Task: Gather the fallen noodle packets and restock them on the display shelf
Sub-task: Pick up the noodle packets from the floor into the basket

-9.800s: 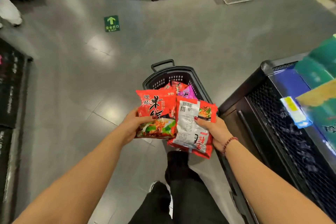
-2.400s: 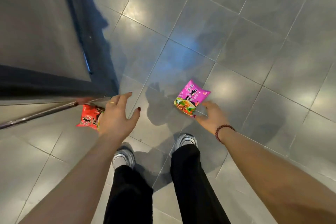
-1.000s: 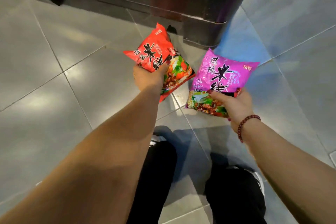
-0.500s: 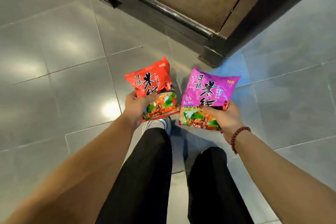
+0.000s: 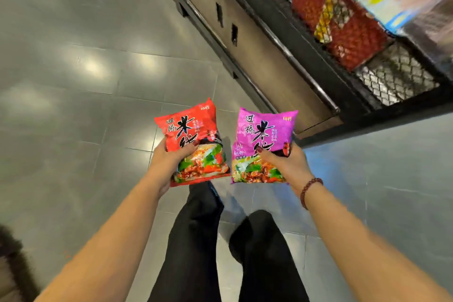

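Red packet (image 5: 188, 127) is gripped by the left hand (image 5: 164, 162), purple packet (image 5: 264, 130) by the right hand (image 5: 289, 167). Display shelf (image 5: 394, 76) lies forward-right, nearer the right hand.

We wear black trousers (image 5: 193, 240), plain dark cloth, cut loose and wide in both legs, with soft folds running down the length of them. Our arms (image 5: 110, 240) are bare from the edge of the view down to the wrists. Round our right wrist sits a bracelet (image 5: 310, 190) of small round beads, dark red and glossy, strung in a single row. The nails (image 5: 196, 143) on our left hand (image 5: 164, 162) and our right hand (image 5: 289, 164) carry dark red polish, clearest on the two thumbs.
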`<state>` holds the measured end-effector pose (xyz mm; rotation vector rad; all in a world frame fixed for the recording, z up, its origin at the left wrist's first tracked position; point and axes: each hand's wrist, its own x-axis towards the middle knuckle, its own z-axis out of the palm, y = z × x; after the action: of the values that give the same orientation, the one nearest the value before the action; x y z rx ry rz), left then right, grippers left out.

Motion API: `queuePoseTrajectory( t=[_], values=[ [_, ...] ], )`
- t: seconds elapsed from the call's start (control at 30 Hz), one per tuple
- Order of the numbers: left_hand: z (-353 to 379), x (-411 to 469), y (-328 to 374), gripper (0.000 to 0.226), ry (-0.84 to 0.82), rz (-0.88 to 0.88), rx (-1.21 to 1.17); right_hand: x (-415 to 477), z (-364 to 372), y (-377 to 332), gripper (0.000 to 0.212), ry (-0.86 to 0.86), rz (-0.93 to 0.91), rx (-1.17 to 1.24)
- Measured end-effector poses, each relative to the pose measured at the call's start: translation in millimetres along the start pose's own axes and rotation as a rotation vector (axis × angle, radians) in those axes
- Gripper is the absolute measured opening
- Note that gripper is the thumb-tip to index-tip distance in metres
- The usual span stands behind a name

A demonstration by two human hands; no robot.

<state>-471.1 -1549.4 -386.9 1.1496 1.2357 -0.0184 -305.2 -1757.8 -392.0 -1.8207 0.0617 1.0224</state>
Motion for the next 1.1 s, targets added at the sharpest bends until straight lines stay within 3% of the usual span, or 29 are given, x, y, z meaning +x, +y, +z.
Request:
queuePoseTrajectory(
  t=[0.2, 0.37, 0.5, 0.67, 0.9, 1.1],
  values=[
    [-74.8, -78.0, 47.7, 0.037, 0.14, 0.136, -0.006, -52.5, 58.0, -90.0, 0.031, -0.162, -0.116, -0.078],
    [-136.5, -72.4, 82.3, 0.039, 0.187, 0.187, -0.081, -52.7, 126.0, -142.6, 0.04, -0.247, -0.157, -0.144],
    [-184.9, -67.1, 107.0, 0.056, 0.207, 0.173, -0.117, -43.1, 169.4, -183.7, 0.041, -0.3, -0.16, -0.15],
    [-222.7, -58.9, 139.5, 0.046, 0.268, 0.197, -0.185, -26.5, 221.0, -231.6, 0.045, -0.382, -0.184, -0.173],
    [-265.5, -3.1, 194.7, 0.078, 0.375, 0.17, -0.326, 39.4, 285.6, -304.9, 0.041, -0.455, -0.206, -0.21],
    [-299.1, 90.0, 283.6, 0.066, 0.452, 0.197, -0.335, 131.8, 349.2, -398.9, 0.042, -0.522, -0.229, -0.235]
  ],
)
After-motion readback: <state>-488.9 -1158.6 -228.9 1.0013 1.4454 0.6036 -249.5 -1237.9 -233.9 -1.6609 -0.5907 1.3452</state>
